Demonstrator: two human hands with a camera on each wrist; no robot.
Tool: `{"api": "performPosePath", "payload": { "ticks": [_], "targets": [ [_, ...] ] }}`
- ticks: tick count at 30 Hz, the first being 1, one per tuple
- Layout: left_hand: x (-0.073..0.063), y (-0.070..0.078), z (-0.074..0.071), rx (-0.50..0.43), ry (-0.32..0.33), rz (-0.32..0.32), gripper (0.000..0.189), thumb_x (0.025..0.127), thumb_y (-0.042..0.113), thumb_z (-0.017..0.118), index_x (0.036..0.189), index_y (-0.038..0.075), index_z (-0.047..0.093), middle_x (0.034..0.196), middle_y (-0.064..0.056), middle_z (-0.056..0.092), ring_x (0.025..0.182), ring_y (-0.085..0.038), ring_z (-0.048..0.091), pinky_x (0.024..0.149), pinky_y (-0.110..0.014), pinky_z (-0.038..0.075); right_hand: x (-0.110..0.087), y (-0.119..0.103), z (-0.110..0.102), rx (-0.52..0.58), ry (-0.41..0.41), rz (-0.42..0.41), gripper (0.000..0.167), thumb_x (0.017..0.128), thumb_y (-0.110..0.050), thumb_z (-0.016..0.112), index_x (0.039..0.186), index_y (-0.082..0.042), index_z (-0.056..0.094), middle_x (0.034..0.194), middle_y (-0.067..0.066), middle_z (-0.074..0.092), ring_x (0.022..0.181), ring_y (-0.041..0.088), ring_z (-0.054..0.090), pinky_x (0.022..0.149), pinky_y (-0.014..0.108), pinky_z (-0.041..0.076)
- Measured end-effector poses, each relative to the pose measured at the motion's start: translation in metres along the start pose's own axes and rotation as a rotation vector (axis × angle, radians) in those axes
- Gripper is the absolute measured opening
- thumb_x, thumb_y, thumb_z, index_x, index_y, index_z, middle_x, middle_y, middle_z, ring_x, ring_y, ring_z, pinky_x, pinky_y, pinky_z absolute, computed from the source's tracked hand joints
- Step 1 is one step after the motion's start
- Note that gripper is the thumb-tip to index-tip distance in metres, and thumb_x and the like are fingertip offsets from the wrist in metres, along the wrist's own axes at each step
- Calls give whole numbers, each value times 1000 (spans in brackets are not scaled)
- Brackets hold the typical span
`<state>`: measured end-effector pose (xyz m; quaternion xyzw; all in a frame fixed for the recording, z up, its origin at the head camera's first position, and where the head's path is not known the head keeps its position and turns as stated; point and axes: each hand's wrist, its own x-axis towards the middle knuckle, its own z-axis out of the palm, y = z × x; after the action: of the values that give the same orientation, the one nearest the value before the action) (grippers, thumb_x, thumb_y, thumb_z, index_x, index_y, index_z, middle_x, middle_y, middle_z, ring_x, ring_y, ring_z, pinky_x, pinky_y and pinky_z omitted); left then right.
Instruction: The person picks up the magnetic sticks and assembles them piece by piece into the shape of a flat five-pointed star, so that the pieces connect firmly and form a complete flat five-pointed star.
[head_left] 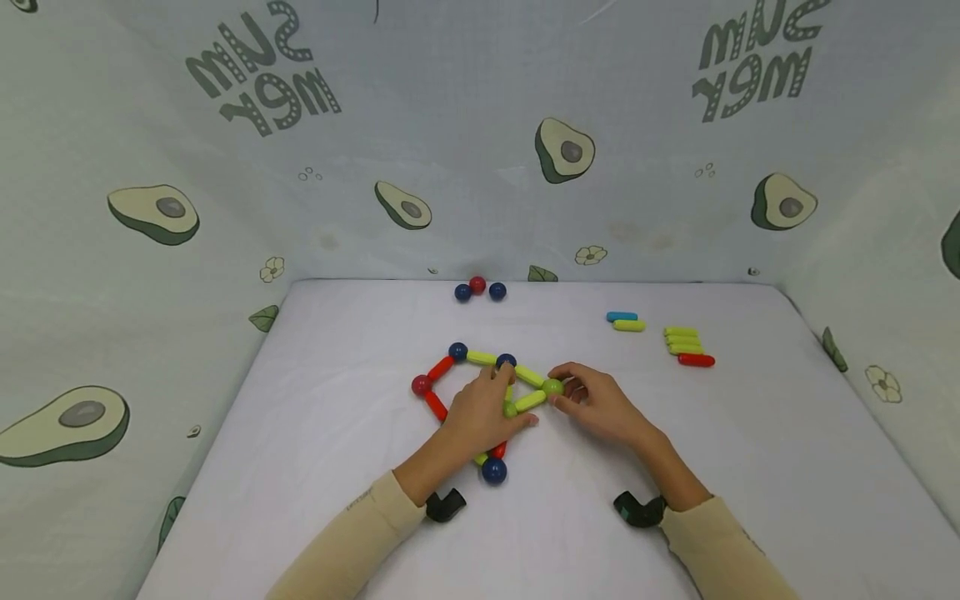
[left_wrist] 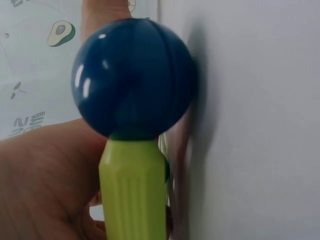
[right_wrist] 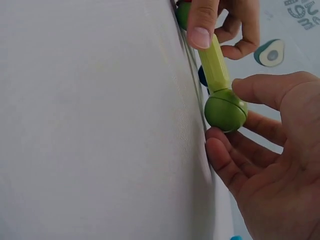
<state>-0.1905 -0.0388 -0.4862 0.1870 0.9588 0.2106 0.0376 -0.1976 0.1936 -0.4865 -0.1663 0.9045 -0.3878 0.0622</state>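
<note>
Stick-and-ball frame (head_left: 482, 357): on the middle of the white table (head_left: 337, 400), partly hidden by the left hand.
Left hand (head_left: 480, 410): arched over the frame and gripping it, fingers at the far middle blue ball (head_left: 506, 362), thumb on the near side by a yellow-green stick (head_left: 531, 401).
Right hand (head_left: 600, 404): half-curled, thumb and fingers around the right green ball (head_left: 553, 387).
Frame's right part: yellow-green sticks join the far middle blue ball, the right green ball and a nearer green ball (head_left: 510, 409) in a triangle.
Frame's left part: two red sticks (head_left: 441, 367) meet at a red ball (head_left: 422, 385); one runs to the far left blue ball (head_left: 458, 352).
Near end: another blue ball (head_left: 494, 472), touching one red and one yellow-green stick.
Far edge: loose balls (head_left: 477, 285), one red between two blue.
Far right: loose sticks (head_left: 696, 361), yellow-green, blue and red.
</note>
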Motion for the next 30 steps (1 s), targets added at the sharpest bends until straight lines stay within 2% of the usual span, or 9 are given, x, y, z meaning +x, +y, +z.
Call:
{"api": "performPosePath", "payload": {
  "ticks": [5,8,10,12,16,21,24,26,30],
  "targets": [
    [-1,-4,-7,-14,-66,-3,71,84,56,80,138,20,50,111,-7,61,78,-17,58,64,-25,50,-4,2,-5,-9,15,42,33,101,-21,67,131,-9,63,126,8,68,103,20,66,93,39,56],
    [-1,-9,-12,-14,-110,28,74,85,52,82,144,21,50,124,-7,64,95,-19,63,79,-31,57,-7,6,-11,-24,38,77,31,104,-23,62,132,-10,62,127,10,68,108,25,66,97,47,55],
    [-1,-14,-15,-25,-137,51,78,84,49,83,147,21,48,129,-6,65,103,-19,63,86,-34,57,-10,10,-15,-40,56,93,32,105,-25,60,132,-9,62,127,11,69,110,27,66,98,50,54],
    [-2,-19,-18,-46,-161,76,82,83,47,85,149,22,44,131,-4,66,109,-18,63,92,-34,57,-12,13,-21,-61,77,102,33,106,-26,59,132,-8,62,126,12,69,110,28,65,98,50,54],
    [-2,-30,-24,-122,-227,126,86,81,42,88,150,26,39,128,4,67,109,-11,63,94,-31,55,-21,24,-36,-120,137,135,34,104,-26,61,132,-6,61,122,13,68,104,27,61,92,44,53],
    [-4,-45,-30,-101,-292,236,82,84,36,87,151,29,39,134,10,66,119,-9,61,104,-31,50,-37,48,-64,-196,242,196,37,104,-26,61,133,-4,61,120,16,65,101,29,58,83,37,50],
    [-7,-50,-34,-49,-319,304,79,87,37,83,152,30,39,135,13,65,122,-8,58,112,-35,44,-46,64,-82,-250,310,215,39,104,-25,60,133,1,60,124,24,61,101,35,58,81,44,51],
    [-8,-50,-35,-30,-322,319,76,88,45,80,152,30,43,134,14,65,122,-8,57,114,-38,42,-51,76,-95,-286,337,228,41,103,-23,58,135,4,57,132,30,55,104,42,56,82,54,51],
    [-6,-45,-31,-47,-267,316,60,96,58,64,145,24,58,125,11,68,115,-7,59,106,-33,48,-56,95,-114,-349,318,265,46,103,-17,54,140,9,49,143,40,43,123,57,45,98,72,41]
  ]
}}
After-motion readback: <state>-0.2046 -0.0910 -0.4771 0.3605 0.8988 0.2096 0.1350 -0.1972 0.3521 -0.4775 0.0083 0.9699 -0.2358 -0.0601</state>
